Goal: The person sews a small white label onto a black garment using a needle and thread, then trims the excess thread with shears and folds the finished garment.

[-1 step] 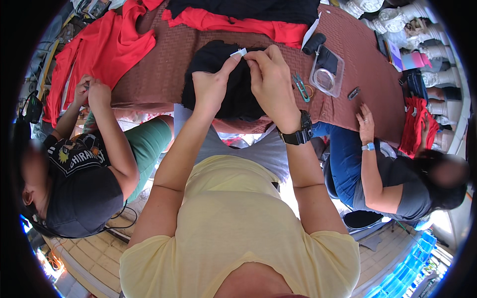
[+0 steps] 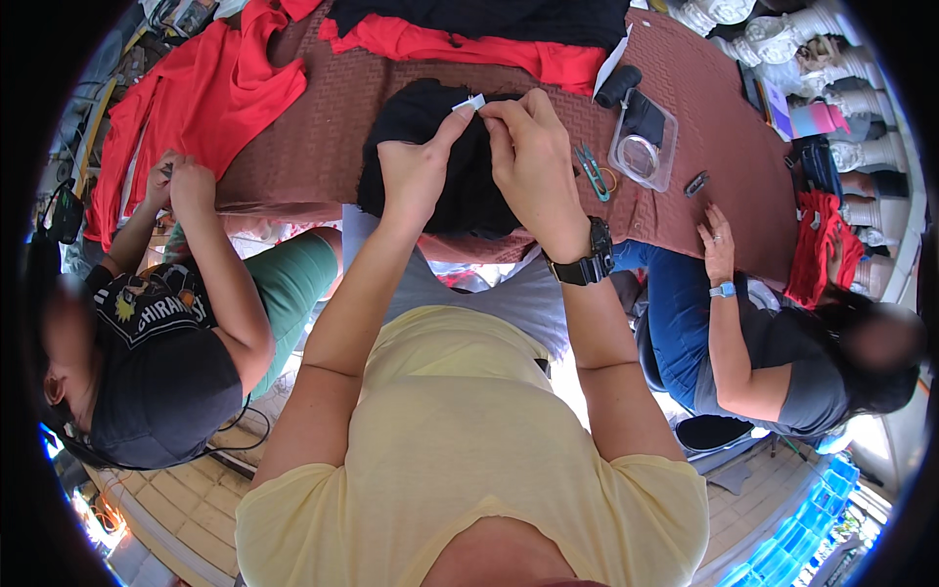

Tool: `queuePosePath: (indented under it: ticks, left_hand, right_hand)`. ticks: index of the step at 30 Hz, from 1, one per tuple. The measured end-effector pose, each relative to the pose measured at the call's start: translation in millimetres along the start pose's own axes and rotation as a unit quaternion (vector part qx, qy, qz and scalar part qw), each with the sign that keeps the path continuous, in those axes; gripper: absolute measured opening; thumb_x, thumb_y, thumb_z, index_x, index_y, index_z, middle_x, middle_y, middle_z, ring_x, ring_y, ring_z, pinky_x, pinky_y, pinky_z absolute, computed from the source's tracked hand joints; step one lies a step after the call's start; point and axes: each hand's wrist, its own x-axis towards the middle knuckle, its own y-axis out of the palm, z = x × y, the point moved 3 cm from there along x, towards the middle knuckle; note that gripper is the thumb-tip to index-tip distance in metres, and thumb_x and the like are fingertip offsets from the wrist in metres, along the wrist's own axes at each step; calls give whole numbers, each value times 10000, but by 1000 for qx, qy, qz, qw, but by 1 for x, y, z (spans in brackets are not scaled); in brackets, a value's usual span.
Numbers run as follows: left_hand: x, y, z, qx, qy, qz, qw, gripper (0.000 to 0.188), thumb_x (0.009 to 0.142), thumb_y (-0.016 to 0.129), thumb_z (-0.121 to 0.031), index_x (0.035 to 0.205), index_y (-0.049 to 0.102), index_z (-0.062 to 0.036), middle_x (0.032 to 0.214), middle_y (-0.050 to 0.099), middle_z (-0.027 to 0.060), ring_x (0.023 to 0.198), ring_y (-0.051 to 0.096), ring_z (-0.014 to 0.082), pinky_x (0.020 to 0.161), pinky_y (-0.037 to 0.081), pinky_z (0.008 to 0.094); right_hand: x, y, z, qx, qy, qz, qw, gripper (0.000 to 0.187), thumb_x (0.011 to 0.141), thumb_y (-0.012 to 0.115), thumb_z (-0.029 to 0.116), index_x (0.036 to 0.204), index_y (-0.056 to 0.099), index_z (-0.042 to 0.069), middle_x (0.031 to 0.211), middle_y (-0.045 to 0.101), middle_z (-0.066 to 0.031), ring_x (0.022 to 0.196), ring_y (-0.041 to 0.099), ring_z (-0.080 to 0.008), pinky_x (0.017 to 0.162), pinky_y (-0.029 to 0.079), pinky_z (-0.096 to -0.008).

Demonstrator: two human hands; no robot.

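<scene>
On the table's near edge lies a bunched black garment (image 2: pixel 430 117) with a small white label (image 2: pixel 470 104) at its upper part. My left hand (image 2: pixel 419 168) pinches the label and cloth between thumb and fingers; most of its fingers are hidden behind the fabric. Close beside it, my right hand (image 2: pixel 533 161) is closed, thumb and forefinger pinched together at the label's right side. Whatever sits in that pinch is too small to make out. Just right of my right hand lie teal thread snips (image 2: pixel 593 173).
A clear plastic box (image 2: pixel 668 147) and a small dark clip-like object (image 2: pixel 695 184) lie right on the brown-covered table (image 2: pixel 743 166). Red garments (image 2: pixel 220 83) lie left, with black and red clothing (image 2: pixel 469 41) at the far side. Co-workers sit on both sides.
My hands and the black garment look unchanged. The left co-worker's hands and the right co-worker's hand have shifted very slightly.
</scene>
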Motion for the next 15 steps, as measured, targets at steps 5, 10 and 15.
queuePosePath:
  ticks: [5, 10, 15]
  left_hand:
    - [6, 1, -1, 36, 62, 1, 997, 115, 885, 720, 3, 991, 728, 47, 952, 732, 56, 873, 671, 115, 791, 516, 252]
    - [7, 1, -4, 51, 74, -27, 996, 35, 875, 726, 22, 898, 726, 48, 874, 722, 44, 835, 661, 108, 765, 508, 252]
    - [8, -2, -1, 46, 84, 10, 995, 78, 875, 724, 19, 948, 713, 45, 908, 719, 45, 845, 659, 112, 778, 513, 264]
  right_hand:
    - [2, 3, -2, -2, 8, 8, 1000, 104, 866, 651, -22, 961, 684, -50, 895, 549, -192, 778, 629, -385, 681, 514, -472]
    - [4, 7, 2, -11, 10, 19, 1000, 105, 843, 670, -24, 944, 683, -46, 897, 571, -201, 747, 629, -390, 684, 521, -476]
    - [11, 8, -6, 31, 35, 36, 998, 220, 810, 731, 23, 1015, 661, -16, 914, 588, -198, 747, 631, -378, 687, 520, -458]
